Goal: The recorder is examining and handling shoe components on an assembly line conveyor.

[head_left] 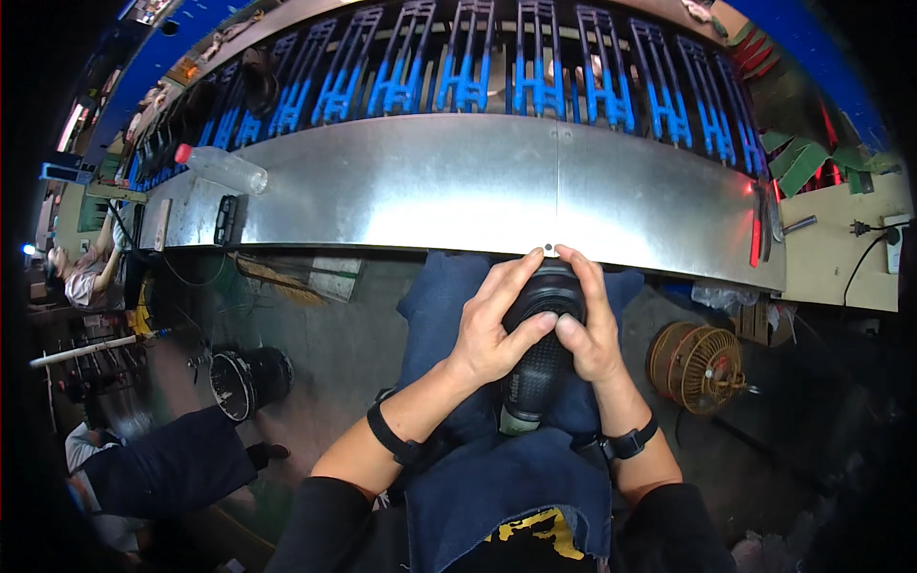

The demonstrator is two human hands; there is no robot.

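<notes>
My left hand (492,329) and my right hand (590,325) both grip a black shoe (537,358) held over my lap, its toe pointing away from me and its pale sole edge toward my body. Fingers of both hands wrap over the toe end, thumbs pressing on the upper. A dark blue apron (497,477) covers my lap beneath it. Each wrist wears a black band. Right in front of the shoe runs the near edge of a metal work shelf (478,191).
Behind the shelf a conveyor carries several blue and black racks (535,86). A clear plastic bottle (224,168) lies on the shelf at left. On the floor stand a small fan (697,365) at right and a black round fan (248,380) at left. Another person's leg (172,463) is at lower left.
</notes>
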